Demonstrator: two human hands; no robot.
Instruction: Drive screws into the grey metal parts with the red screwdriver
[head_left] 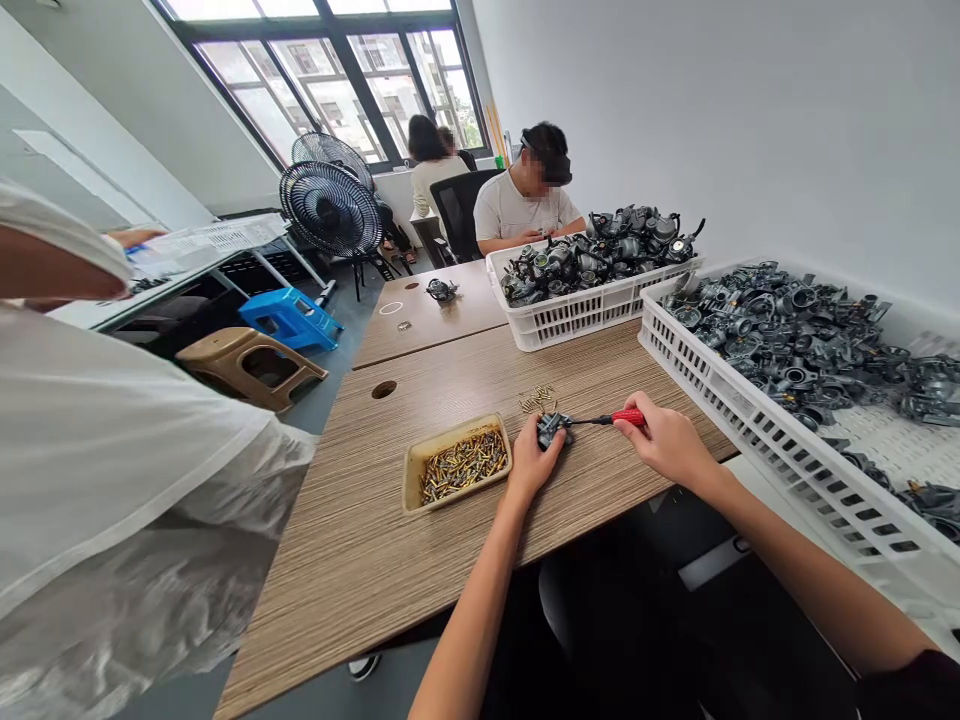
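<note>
My left hand (532, 462) is closed round a small grey metal carburetor body (553, 428), holding it on the wooden table. In my right hand (670, 438) is a screwdriver (627, 416) with a red handle, gripped between thumb and fingers. Its dark shaft points left, and the tip reaches the carburetor body; exactly where it meets the part is too small to tell. Just beyond my left hand lies a loose pile of small brass pieces (537, 398). Left of that hand stands a cream tray (411, 490) holding many more brass pieces.
Two white crates, one (525, 332) full of assembled carburetors and one (720, 395) of grey bodies, line the right side. A single carburetor (442, 290) lies farther back on the table (360, 570). One co-worker sits opposite; another person in white stands close at left.
</note>
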